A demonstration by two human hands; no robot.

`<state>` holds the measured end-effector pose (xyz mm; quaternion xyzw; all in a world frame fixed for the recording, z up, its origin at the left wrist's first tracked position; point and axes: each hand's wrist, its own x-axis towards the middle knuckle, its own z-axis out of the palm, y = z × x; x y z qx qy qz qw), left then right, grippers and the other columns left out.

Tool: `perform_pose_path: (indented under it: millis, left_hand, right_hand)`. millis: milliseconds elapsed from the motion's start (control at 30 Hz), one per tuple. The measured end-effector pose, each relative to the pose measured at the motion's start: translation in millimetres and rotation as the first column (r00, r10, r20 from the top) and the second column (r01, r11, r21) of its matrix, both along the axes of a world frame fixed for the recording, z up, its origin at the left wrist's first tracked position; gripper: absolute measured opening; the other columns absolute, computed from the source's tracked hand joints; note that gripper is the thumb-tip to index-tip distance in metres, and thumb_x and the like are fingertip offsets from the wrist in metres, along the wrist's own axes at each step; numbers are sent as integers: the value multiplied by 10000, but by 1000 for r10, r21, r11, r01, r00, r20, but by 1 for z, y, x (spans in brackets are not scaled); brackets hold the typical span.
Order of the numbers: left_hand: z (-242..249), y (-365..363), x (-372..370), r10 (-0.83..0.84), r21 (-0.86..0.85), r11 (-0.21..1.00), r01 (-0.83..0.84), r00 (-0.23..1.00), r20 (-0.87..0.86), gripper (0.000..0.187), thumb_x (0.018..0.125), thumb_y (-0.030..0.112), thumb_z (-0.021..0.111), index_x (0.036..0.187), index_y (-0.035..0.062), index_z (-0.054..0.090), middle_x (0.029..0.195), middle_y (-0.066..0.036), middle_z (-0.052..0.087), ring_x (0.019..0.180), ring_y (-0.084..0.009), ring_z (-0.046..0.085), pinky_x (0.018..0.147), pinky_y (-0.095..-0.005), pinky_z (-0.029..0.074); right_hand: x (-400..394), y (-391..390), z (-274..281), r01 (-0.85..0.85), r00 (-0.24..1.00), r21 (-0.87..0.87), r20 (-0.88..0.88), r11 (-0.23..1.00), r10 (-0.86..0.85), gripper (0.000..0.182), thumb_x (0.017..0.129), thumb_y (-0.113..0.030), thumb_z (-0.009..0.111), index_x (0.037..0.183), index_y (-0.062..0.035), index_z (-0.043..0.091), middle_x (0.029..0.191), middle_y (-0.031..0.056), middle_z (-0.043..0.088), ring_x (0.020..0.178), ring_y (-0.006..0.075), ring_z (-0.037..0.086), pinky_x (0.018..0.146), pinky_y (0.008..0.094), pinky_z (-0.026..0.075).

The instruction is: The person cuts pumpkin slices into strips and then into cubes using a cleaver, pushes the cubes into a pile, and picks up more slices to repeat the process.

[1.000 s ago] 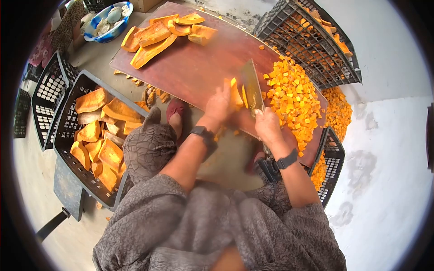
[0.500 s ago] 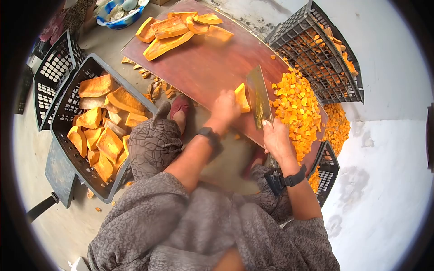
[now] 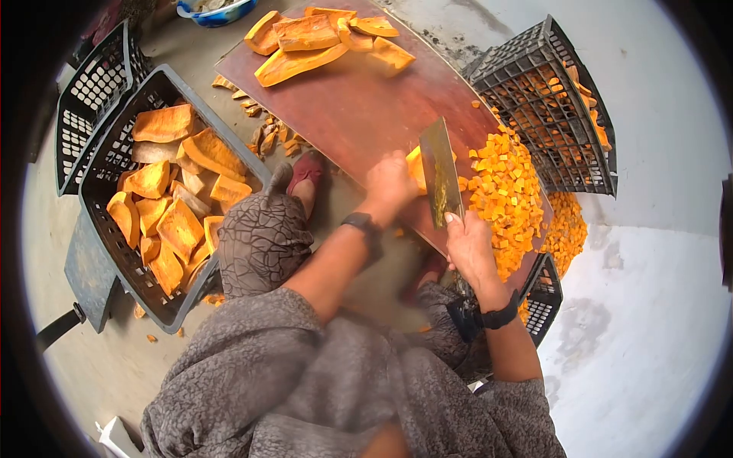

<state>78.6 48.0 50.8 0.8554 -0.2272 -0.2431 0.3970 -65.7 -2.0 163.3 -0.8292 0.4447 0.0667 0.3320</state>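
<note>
In the head view my right hand (image 3: 470,243) is wrapped round the handle of a cleaver (image 3: 440,172), its broad blade wet with orange bits. My left hand (image 3: 392,182) is closed on a piece of pumpkin (image 3: 416,168) at the near edge of the reddish-brown board (image 3: 351,114). The blade stands across that piece and hides part of it. Just right of the blade lies a heap of pumpkin cubes (image 3: 508,198). Several large pumpkin slabs (image 3: 305,34) rest at the board's far end.
A black crate (image 3: 172,309) of pumpkin chunks stands at left, beside another crate (image 3: 95,95). At right a crate (image 3: 527,99) holds more pumpkin; cubes (image 3: 565,229) spill near a low crate (image 3: 544,301). Scraps (image 3: 267,137) lie on the floor. A blue basin (image 3: 217,14) sits far back.
The view has shifted slightly, so the board and far slabs appear lower. The cleaver now covers more of the pumpkin piece. Both hands keep their hold.
</note>
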Motion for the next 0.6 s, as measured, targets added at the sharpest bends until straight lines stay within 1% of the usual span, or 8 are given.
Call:
perform_pose_path:
  millis: [133, 200, 333, 400, 433, 500, 533, 600]
  left_hand:
    - [-6, -3, -1, 19, -8, 1000, -19, 1000, 6, 437, 761, 327, 729, 1062, 32, 614, 1058, -195, 657, 977, -353, 657, 825, -442, 525]
    - [-9, -4, 0, 39, -31, 999, -41, 998, -48, 678, 665, 501, 779, 1075, -15, 624, 1081, -242, 652, 1018, -381, 641, 864, -436, 505]
    - [-10, -4, -1, 45, -32, 998, -47, 997, -56, 685, 663, 506, 781, 1068, -22, 621, 1081, -245, 650, 1010, -385, 643, 860, -440, 506]
    - [-11, -5, -1, 46, -34, 998, -47, 998, -50, 675, 666, 499, 781, 1056, -28, 620, 1073, -250, 649, 997, -390, 646, 852, -446, 507]
    - [-12, -5, -1, 46, -33, 998, -47, 998, -51, 675, 666, 499, 781, 1056, -28, 620, 1073, -250, 649, 997, -390, 646, 852, -446, 507]
    - [-12, -5, -2, 47, -40, 998, -48, 998, -38, 665, 670, 486, 782, 1056, -29, 613, 1068, -253, 648, 988, -398, 646, 845, -452, 508]
    - [-12, -4, -2, 46, -39, 998, -48, 998, -40, 665, 670, 486, 782, 1056, -29, 613, 1068, -253, 648, 988, -398, 646, 845, -452, 508]
    - [-9, -4, -2, 43, -32, 998, -44, 998, -38, 656, 673, 473, 783, 1059, -27, 606, 1067, -255, 645, 990, -407, 643, 842, -457, 507]
  right_hand:
    - [-2, 0, -4, -29, 999, -28, 18, 999, 30, 256, 998, -220, 508, 865, -2, 487, 554, 29, 467, 390, 122, 487, 344, 283, 415]
    - [-2, 2, -3, -23, 999, -26, 39, 999, 24, 261, 1001, -228, 502, 868, -4, 488, 554, 28, 464, 391, 122, 489, 344, 283, 413]
    - [3, 6, 8, -3, 999, -24, -40, 1000, 2, 268, 1006, -242, 493, 887, -2, 498, 553, 27, 461, 392, 123, 490, 344, 283, 413]
    - [5, 6, 16, -6, 961, -49, -277, 999, -8, 402, 993, -380, 445, 1036, -3, 577, 756, 188, 655, 667, 349, 661, 669, 458, 503]
    - [4, 5, 16, -6, 960, -48, -278, 999, -8, 402, 993, -380, 445, 1036, -3, 577, 756, 188, 655, 667, 349, 661, 669, 458, 503]
    - [1, 3, 14, -69, 956, -96, -290, 993, 39, 413, 992, -402, 419, 1050, -28, 584, 826, 197, 670, 772, 388, 667, 730, 481, 496]
    - [1, 1, 12, -69, 956, -95, -292, 993, 39, 413, 992, -402, 419, 1050, -28, 584, 826, 197, 670, 772, 388, 667, 730, 481, 496]
    - [0, -3, 6, -94, 961, -116, -272, 989, 60, 401, 994, -374, 430, 1033, -2, 574, 867, 237, 661, 841, 401, 663, 758, 487, 493]
